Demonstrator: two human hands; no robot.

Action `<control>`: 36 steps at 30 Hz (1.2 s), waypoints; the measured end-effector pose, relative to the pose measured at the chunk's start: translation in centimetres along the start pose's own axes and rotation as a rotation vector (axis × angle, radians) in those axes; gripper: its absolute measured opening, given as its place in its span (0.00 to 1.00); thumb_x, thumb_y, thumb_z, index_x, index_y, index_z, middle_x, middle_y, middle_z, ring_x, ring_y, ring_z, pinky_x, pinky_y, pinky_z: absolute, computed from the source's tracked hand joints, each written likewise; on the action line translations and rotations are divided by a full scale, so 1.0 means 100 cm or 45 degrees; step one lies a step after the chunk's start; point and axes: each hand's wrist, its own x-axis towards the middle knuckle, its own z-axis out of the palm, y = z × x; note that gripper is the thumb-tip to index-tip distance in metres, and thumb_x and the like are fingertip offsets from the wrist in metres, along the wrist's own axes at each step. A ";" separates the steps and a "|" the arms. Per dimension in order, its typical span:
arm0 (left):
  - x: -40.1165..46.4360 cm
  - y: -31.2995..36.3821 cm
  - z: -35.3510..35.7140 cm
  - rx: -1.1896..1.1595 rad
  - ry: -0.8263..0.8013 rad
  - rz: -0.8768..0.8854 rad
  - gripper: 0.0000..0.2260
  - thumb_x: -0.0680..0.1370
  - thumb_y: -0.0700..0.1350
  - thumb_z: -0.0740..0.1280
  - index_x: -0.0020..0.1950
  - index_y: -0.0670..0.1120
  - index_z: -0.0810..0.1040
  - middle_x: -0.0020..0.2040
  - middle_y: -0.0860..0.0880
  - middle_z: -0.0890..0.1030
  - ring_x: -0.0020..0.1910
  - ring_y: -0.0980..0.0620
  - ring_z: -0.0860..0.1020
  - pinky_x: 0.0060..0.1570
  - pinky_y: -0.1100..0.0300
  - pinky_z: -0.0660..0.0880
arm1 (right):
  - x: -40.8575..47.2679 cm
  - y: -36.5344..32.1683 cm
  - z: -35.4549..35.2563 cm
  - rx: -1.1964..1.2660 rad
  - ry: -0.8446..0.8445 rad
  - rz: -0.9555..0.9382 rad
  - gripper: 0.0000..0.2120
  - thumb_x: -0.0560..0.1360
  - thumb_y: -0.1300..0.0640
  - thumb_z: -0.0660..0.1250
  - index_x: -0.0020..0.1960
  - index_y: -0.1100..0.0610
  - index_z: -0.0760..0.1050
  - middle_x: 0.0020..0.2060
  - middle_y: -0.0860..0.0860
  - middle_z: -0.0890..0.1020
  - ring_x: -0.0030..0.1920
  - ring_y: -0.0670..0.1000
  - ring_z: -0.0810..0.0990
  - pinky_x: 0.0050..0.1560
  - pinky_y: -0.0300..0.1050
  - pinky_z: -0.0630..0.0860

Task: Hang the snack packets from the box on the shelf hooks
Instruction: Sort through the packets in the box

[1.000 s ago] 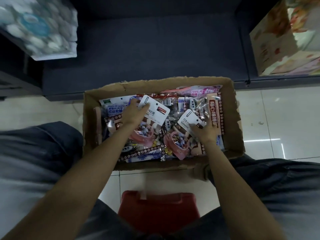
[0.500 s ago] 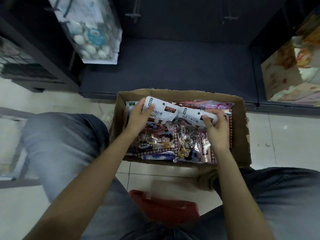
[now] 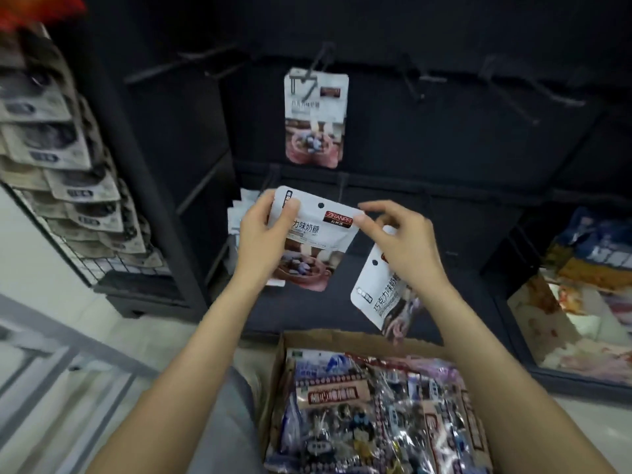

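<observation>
Snack packets, cardboard box to shelf hooks.
Cardboard box [image 3: 273, 388] at 6 o'clock, full of packets. Above it, left hand [image 3: 263, 234] grips the upright candy packet [image 3: 311, 241] by its top-left corner; right hand [image 3: 403, 244] pinches its top-right corner and clasps a second packet [image 3: 379, 295] tilted beneath. Hung packet [image 3: 315, 119] on a shelf hook [image 3: 321, 59] at 12 o'clock.

The raised snack packet [image 3: 313, 241] bears a red "ZIRANPEI" label and "力味奶糖"; another packet [image 3: 384, 295] reads "巧克力味奶".

Snack packet [image 3: 313, 241] in both hands
</observation>
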 end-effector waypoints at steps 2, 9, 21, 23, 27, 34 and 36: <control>0.023 0.013 -0.001 -0.063 0.051 0.019 0.05 0.79 0.41 0.63 0.45 0.45 0.76 0.38 0.53 0.78 0.37 0.59 0.75 0.39 0.67 0.71 | 0.023 -0.020 0.002 0.044 -0.017 -0.044 0.05 0.75 0.48 0.69 0.44 0.48 0.82 0.28 0.43 0.76 0.26 0.41 0.71 0.29 0.32 0.67; 0.100 0.022 0.006 -0.251 0.117 -0.093 0.05 0.77 0.46 0.68 0.47 0.45 0.77 0.40 0.52 0.80 0.38 0.59 0.78 0.37 0.66 0.74 | 0.100 -0.045 0.024 0.137 0.192 -0.039 0.07 0.75 0.51 0.69 0.42 0.52 0.81 0.36 0.45 0.81 0.38 0.44 0.76 0.42 0.42 0.72; 0.182 0.009 0.012 -0.160 0.102 -0.086 0.05 0.77 0.47 0.68 0.48 0.47 0.79 0.47 0.47 0.83 0.47 0.50 0.82 0.46 0.57 0.79 | 0.174 -0.046 0.036 -0.119 0.290 -0.040 0.09 0.76 0.47 0.67 0.44 0.52 0.81 0.37 0.44 0.80 0.42 0.47 0.79 0.38 0.41 0.69; 0.187 0.007 0.010 -0.102 0.074 -0.037 0.07 0.77 0.48 0.68 0.50 0.45 0.79 0.47 0.48 0.83 0.46 0.52 0.82 0.45 0.59 0.79 | 0.178 -0.043 0.038 -0.129 0.291 -0.045 0.09 0.76 0.47 0.67 0.44 0.52 0.80 0.38 0.44 0.80 0.42 0.48 0.79 0.40 0.42 0.70; 0.192 0.001 0.006 -0.035 0.089 0.041 0.07 0.77 0.47 0.68 0.49 0.43 0.79 0.44 0.49 0.82 0.43 0.54 0.81 0.45 0.59 0.78 | 0.181 -0.038 0.040 -0.135 0.265 -0.071 0.08 0.76 0.48 0.67 0.43 0.52 0.79 0.37 0.43 0.80 0.40 0.50 0.80 0.41 0.44 0.74; 0.208 -0.014 0.007 0.269 0.208 0.194 0.07 0.74 0.51 0.70 0.46 0.48 0.81 0.43 0.55 0.82 0.46 0.57 0.80 0.50 0.54 0.78 | 0.191 -0.037 0.048 -0.271 0.432 -0.116 0.08 0.76 0.48 0.65 0.44 0.51 0.78 0.42 0.46 0.81 0.43 0.51 0.78 0.41 0.45 0.71; 0.220 -0.015 0.011 0.453 0.273 0.221 0.07 0.73 0.54 0.70 0.46 0.51 0.80 0.42 0.55 0.82 0.43 0.57 0.79 0.47 0.57 0.76 | 0.200 -0.036 0.051 -0.307 0.443 -0.091 0.09 0.77 0.47 0.64 0.45 0.51 0.78 0.45 0.47 0.81 0.44 0.53 0.79 0.43 0.45 0.72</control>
